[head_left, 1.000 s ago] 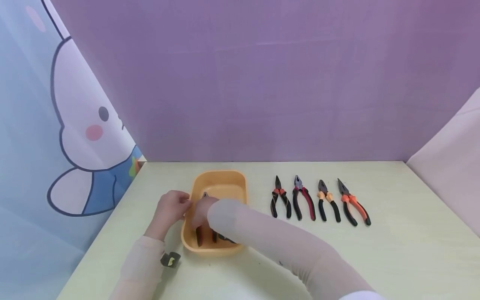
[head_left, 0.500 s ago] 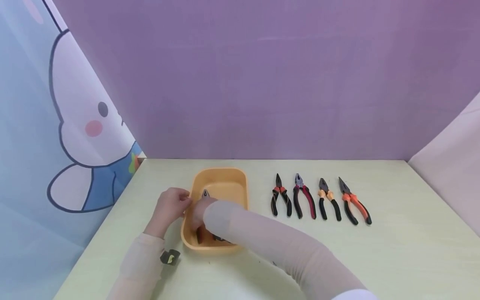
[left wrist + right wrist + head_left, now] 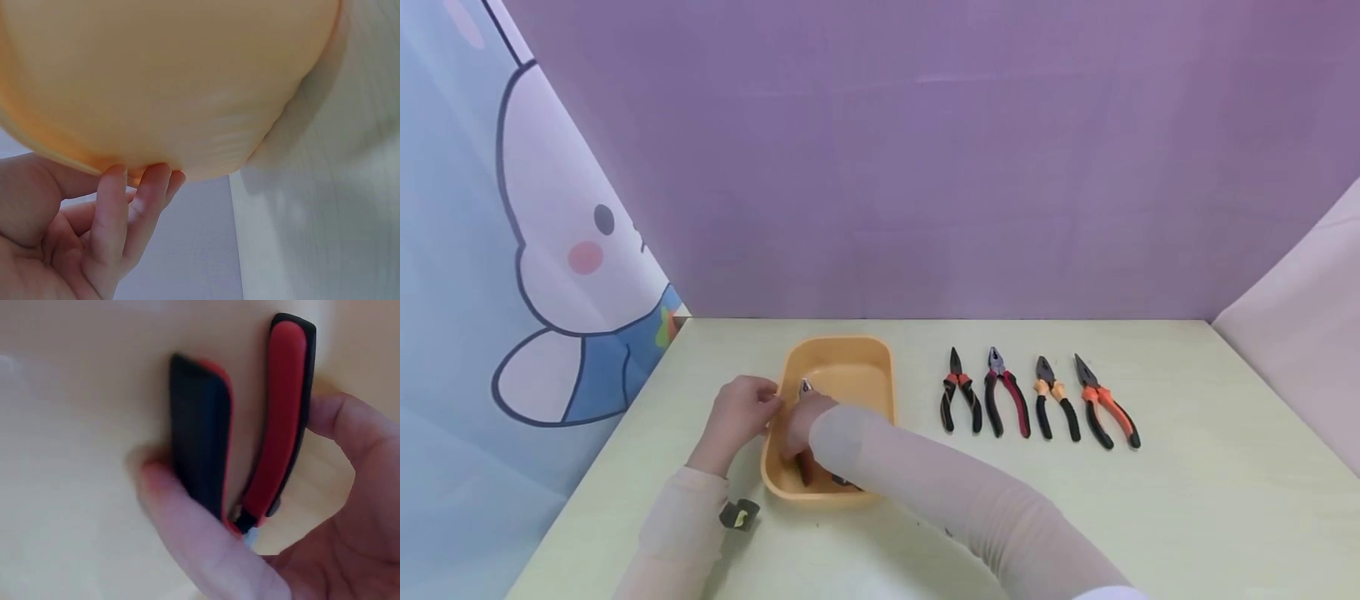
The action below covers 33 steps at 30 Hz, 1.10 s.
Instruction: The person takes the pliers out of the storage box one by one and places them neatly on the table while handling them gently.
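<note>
A yellow-orange plastic bin stands on the table, left of centre. My left hand pinches its left rim; in the left wrist view the fingers press on the bin's outer wall. Inside the bin my right hand grips a pair of pliers with red and black handles. The right wrist view has thumb and finger on either side of those handles. Beyond the hand peeks the pliers' metal nose. Another dark tool in the bin is mostly hidden under the right forearm.
Several pliers lie in a row right of the bin: black-and-orange needle-nose pliers, red-and-black pliers, yellow-and-black pliers and orange-and-black needle-nose pliers. A purple curtain hangs behind the table.
Within the bin the gripped pliers have turned slightly, nose leftward and visible handle end rightward. The left hand keeps its place on the rim.
</note>
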{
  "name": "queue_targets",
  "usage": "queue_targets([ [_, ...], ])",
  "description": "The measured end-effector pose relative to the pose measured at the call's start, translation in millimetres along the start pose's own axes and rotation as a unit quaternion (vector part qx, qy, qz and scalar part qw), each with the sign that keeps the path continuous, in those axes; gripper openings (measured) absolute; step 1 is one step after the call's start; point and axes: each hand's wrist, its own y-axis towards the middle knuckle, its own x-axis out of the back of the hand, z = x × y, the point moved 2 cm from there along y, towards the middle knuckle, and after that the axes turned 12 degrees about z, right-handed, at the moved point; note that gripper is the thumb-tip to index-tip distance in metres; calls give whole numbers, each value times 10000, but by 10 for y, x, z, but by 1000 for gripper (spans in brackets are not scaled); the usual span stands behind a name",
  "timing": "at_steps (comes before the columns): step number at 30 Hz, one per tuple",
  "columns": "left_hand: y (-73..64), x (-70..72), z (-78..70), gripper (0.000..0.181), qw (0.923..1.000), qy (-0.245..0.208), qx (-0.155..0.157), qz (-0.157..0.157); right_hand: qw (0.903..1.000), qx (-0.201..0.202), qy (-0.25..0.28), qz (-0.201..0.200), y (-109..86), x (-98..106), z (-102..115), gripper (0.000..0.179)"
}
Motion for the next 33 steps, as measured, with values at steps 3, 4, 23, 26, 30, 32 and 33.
queue_targets([
  [3,4,4,-5,25,10000,30,-2,-21,10000,-31,36,-56,54,-9,-18,88],
  [4,4,6,-6,24,10000,32,-14,-25,9999,-31,42,-86,77,-10,-26,92],
  [23,5,9,-9,29,10000,-41,-14,-20,9984,553,42,-112,3,159,-154,68],
  [26,14,5,-2,30,10000,-40,26,-3,9977,673,70,-102,-16,194,-174,48],
  [30,19,-2,7,31,10000,-57,72,15,9974,699,138,73,-42,248,-193,25],
  [32,22,-6,16,31,9999,-68,110,24,9977,664,54,100,-50,280,-196,33],
  [33,22,-7,17,31,9999,-76,127,30,9978,650,-60,103,-50,295,-196,42],
])
